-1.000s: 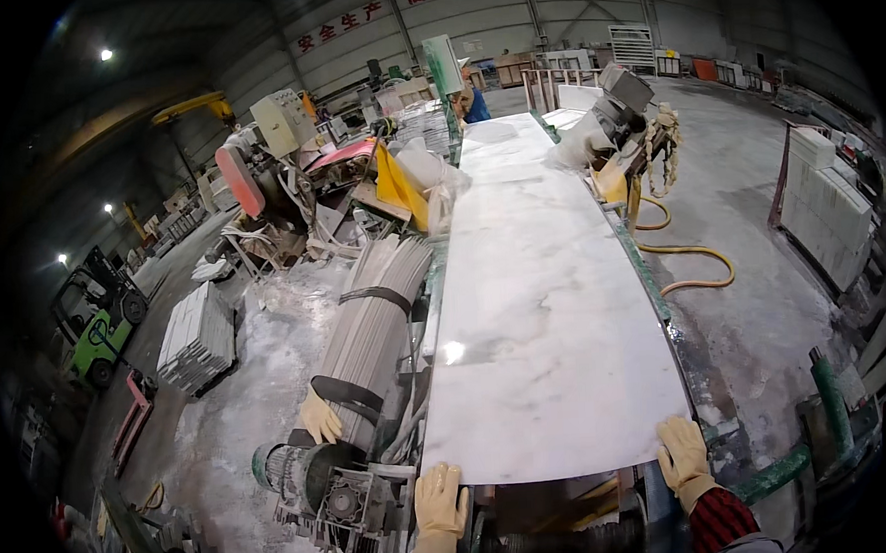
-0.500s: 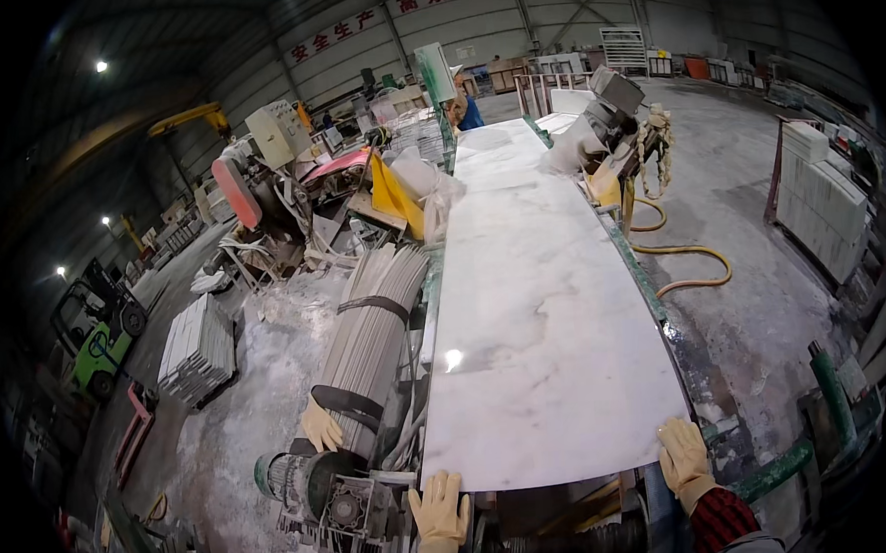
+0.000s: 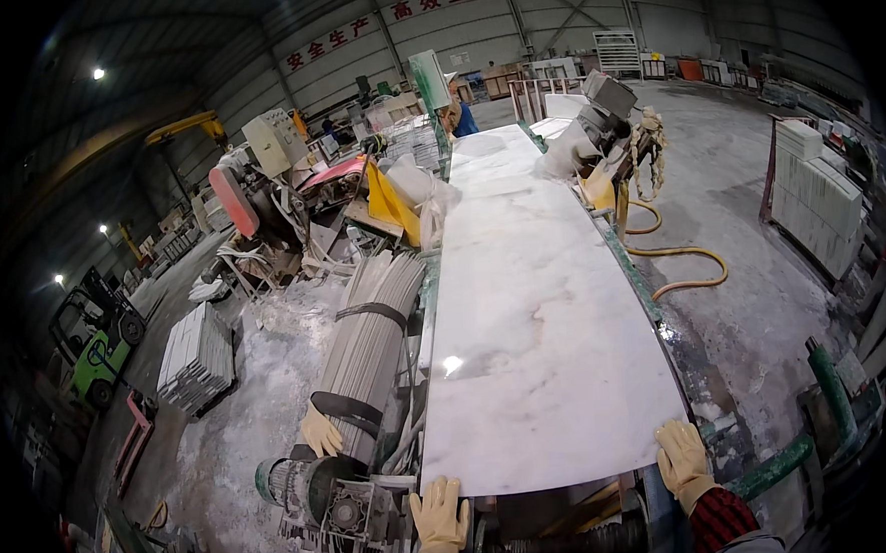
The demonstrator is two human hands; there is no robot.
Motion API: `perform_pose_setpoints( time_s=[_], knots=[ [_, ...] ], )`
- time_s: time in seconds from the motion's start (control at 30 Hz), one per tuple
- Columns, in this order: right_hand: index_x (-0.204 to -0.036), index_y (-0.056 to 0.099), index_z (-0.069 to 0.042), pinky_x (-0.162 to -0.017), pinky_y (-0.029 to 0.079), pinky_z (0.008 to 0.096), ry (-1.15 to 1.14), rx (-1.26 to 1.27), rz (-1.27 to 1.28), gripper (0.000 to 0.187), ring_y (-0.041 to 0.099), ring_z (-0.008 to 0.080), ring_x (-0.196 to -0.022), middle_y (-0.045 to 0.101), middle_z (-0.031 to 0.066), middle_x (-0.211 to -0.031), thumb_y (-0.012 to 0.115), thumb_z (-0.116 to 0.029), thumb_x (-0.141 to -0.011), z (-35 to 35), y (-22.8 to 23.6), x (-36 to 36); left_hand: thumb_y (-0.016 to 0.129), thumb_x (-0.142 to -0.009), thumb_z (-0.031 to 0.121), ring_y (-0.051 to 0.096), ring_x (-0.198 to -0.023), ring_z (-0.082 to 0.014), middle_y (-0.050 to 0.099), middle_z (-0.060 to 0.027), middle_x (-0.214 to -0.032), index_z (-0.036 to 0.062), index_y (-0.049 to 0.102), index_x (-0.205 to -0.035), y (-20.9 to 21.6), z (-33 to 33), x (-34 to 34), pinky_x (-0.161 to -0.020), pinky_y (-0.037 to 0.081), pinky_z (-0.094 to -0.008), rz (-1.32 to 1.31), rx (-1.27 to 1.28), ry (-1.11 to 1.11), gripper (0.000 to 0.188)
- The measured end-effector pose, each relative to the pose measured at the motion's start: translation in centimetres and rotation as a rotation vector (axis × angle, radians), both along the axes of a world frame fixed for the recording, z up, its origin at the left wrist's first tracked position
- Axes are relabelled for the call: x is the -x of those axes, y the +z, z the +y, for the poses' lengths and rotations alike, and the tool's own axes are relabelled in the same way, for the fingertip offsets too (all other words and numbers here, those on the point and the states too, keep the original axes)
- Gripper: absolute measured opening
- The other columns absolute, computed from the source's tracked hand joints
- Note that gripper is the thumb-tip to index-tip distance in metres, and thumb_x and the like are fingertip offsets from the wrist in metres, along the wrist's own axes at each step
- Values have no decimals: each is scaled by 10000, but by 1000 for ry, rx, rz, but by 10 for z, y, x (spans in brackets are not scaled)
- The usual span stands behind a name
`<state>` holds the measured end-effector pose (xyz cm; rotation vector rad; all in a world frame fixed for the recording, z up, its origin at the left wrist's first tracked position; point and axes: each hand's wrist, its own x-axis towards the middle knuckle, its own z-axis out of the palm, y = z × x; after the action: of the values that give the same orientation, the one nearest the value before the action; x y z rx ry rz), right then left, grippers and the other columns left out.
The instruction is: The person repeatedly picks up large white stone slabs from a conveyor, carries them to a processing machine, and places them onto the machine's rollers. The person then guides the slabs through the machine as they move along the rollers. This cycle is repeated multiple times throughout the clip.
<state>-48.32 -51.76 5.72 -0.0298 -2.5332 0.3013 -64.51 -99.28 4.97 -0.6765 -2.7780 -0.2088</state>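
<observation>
A long white stone slab (image 3: 537,352) with faint grey veins lies flat on a machine bed and stretches away from me. Its polished face reflects a lamp. My left hand (image 3: 439,522), in a cream glove, is at the near left corner, fingers outstretched and tips at the edge. At the near right corner my right hand (image 3: 683,459), gloved alike under a red and black striped cuff, lies with its fingers extended against the slab's side edge. Neither hand is wrapped round anything. Below the near edge, dark machine parts (image 3: 567,547) show between my hands.
Left of the slab stand a motor (image 3: 293,482), a strapped bundle of pale strips (image 3: 369,305) and a spare glove (image 3: 321,432). Grinding machinery (image 3: 600,118) flanks the far end, where a person (image 3: 463,115) stands. A yellow hose (image 3: 697,253) and green pipe (image 3: 771,471) lie right.
The whole view has shifted slightly. Both hands keep their places at the slab's near corners, and the slab shows no clear movement.
</observation>
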Motion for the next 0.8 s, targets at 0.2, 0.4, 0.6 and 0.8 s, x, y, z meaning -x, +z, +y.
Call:
perform_pose_setpoints(
  time_s=[0.2,0.4,0.6,0.8],
  knots=[
    [-1255,665,-33,-1084,433,581,-17,16,-11,382,588,458,-1200,653,243,-1288,664,-150,-891,-2,1,-3,679,-972,348,512,-1391,-335,567,-135,-1484,146,586,-1423,3,1,-4,-1157,335,-624,-6,-8,-3,503],
    [-1268,663,-37,-1096,424,584,-34,-3,-19,390,580,463,-1220,652,244,-1310,673,-156,-896,1,-7,-7,664,-988,351,502,-1406,-339,554,-131,-1505,154,570,-1439,1,-1,-5,-1162,325,-641,-16,-11,-5,501],
    [-1282,661,-29,-1106,421,589,-38,-29,-9,402,578,464,-1236,650,248,-1324,681,-148,-898,0,-12,-9,662,-992,360,493,-1418,-331,549,-120,-1511,161,570,-1437,1,0,-9,-1166,318,-651,-23,10,23,496],
    [-1325,654,-32,-1161,399,596,-32,26,-66,431,567,464,-1300,643,249,-1382,680,-155,-912,0,-12,-12,652,-995,357,471,-1450,-348,543,-130,-1522,155,552,-1457,-7,-5,-10,-1194,308,-658,-43,-19,23,514]
  ],
)
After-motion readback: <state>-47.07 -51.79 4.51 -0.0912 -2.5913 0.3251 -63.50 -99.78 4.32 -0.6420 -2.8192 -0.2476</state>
